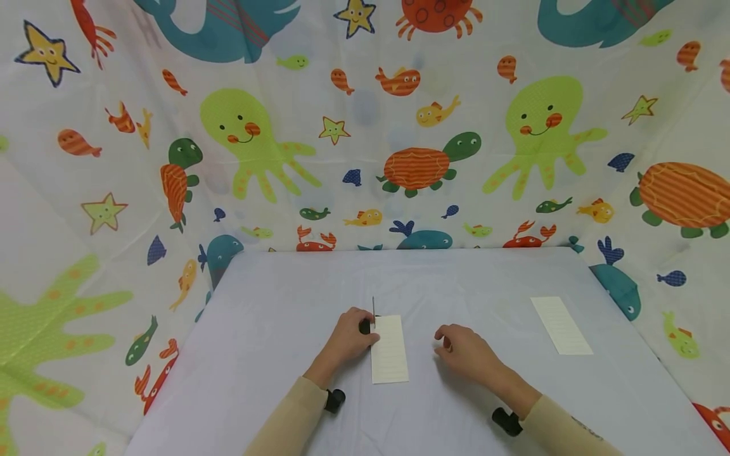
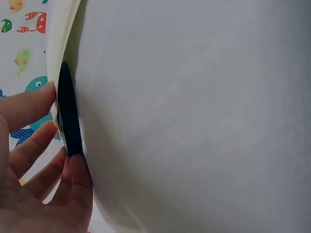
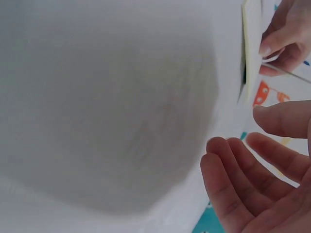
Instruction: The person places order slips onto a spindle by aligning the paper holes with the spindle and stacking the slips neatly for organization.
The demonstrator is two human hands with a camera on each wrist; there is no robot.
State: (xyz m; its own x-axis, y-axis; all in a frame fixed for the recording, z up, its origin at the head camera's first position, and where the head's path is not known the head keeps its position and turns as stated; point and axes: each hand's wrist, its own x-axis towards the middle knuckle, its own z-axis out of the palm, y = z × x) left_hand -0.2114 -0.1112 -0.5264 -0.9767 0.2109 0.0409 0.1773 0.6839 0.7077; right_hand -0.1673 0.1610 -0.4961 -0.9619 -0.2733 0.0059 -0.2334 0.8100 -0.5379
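My left hand (image 1: 349, 334) holds a black binder clip (image 1: 365, 327) at the left edge of a small stack of cream lined paper (image 1: 390, 354). A thin metal handle stands up near the stack's top left corner. In the left wrist view the dark clip body (image 2: 71, 114) lies against the underside of the sheets (image 2: 60, 41), with thumb and fingers around it. The fingers hide part of the clip. To the right of the stack, my right hand (image 1: 470, 356) hovers over the table with loosely bent fingers and nothing in them.
Another cream lined paper piece (image 1: 561, 325) lies at the right of the white-covered table (image 1: 274, 304). A curtain (image 1: 365, 209) printed with sea animals hangs behind and at both sides. Each wrist bears a small black camera.
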